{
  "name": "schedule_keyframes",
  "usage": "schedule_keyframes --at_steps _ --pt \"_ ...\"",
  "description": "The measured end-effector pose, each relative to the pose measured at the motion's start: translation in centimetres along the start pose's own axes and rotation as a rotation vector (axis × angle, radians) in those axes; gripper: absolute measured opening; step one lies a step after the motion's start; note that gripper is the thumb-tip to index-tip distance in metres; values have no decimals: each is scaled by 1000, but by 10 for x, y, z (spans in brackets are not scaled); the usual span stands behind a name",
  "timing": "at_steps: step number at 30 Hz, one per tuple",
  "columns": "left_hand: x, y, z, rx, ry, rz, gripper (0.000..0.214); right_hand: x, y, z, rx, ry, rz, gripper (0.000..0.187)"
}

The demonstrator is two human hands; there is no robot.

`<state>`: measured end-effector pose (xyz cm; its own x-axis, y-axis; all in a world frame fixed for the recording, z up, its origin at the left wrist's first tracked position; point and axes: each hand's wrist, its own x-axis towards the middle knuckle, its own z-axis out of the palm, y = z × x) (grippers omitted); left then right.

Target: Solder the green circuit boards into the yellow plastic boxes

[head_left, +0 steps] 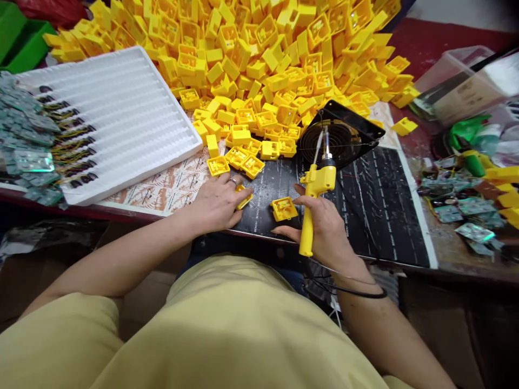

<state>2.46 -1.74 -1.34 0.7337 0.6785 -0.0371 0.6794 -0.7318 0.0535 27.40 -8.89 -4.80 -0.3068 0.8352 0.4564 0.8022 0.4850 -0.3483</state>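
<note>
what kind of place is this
Probably a small electronics assembly workbench: a heap of yellow housings, circuit boards beside a white tray, and a soldering gun in the right hand.

Table: dark red, covered in part by a black mat.
Back: a big heap of yellow boxes is piled up.
Left: a white tray is laid flat.
Middle: a black fan is set down.
Right: small green boards are scattered.

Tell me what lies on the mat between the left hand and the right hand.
In the head view, one loose yellow housing lies on the black mat between the left hand, which covers another yellow piece, and the right hand holding the yellow soldering tool.
</note>
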Motion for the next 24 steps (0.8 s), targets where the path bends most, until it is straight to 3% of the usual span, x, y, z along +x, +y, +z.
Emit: schedule_keyframes --at_steps 2,4,7,9,12,14,16,20,24 --pt "-1 -4 -3 -112 -92 171 46 -2 0 8 -38 52 29 51" --pt "-7 -6 -3 -225 -114 229 57 -2 2 13 -6 50 20 39" --pt "-20 1 5 -339 66 14 60 -1 8 12 116 -5 -41 29" --pt "-27 10 16 -355 209 -180 72 -2 14 9 174 -30 -70 35" --pt "-30 26 34 -315 305 -367 87 -2 22 8 206 -30 -85 40" --pt "-30 35 43 -335 338 -366 81 -3 26 9 233 -31 -109 36" --pt "-28 40 47 -392 361 -280 78 -3 28 11 273 -52 -154 33" --pt "-27 35 36 -404 369 -102 71 3 28 11 335 -122 -237 33" --pt "-23 -2 17 -192 398 -295 51 13 23 13 331 -121 -262 46"
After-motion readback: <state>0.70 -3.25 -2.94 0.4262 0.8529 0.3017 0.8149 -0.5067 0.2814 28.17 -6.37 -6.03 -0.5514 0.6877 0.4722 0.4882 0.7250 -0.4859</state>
